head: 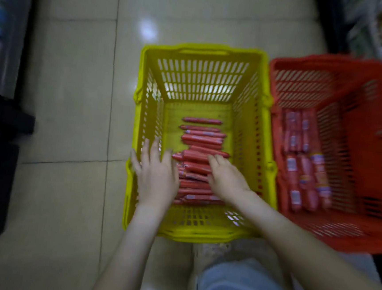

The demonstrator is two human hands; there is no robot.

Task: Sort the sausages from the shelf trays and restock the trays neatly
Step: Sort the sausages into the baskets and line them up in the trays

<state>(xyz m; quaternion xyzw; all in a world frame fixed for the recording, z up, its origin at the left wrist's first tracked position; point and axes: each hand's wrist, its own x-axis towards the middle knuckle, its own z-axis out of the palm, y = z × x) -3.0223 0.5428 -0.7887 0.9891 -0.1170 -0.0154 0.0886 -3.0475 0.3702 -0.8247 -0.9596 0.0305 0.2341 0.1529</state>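
**Two open hands at the sausage stack**

The left hand (157, 176), fingers spread, sits at the left ends of the thin sausages (200, 141). The right hand (227, 181) lays its fingers on top of the stack. Neither grip is closed on anything. The sausages lie crosswise in the yellow basket (203, 51), long axes running hand to hand. The red basket (331, 62) touches it on the right.

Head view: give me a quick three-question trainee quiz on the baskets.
1. Fill in: the red basket stands to the ___ of the yellow basket.
2. True or false: the left hand and the right hand reach into the red basket.
3. The sausages in the yellow basket lie: A upright, B flat and crosswise, C bagged.
Key: 1 right; 2 false; 3 B.
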